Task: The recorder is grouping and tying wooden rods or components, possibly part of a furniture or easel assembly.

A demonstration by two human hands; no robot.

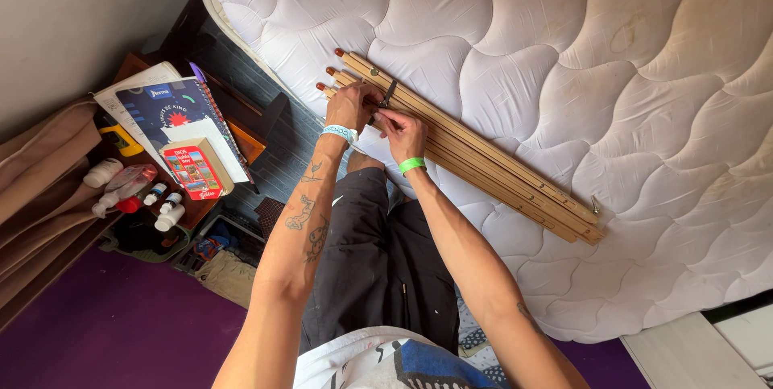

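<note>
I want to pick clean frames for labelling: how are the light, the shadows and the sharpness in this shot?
Head view: daylight falls evenly on the white quilted mattress, with no glare; both hands and the folded wooden slats are sharp; the bedside shelf lies in dimmer shade; the wide lens bends the mattress edge slightly.

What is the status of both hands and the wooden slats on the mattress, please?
Left hand and right hand both on the folded wooden slat bundle, at its dark metal clip. Bundle flat on white quilted mattress. Nothing obstructing.
</note>
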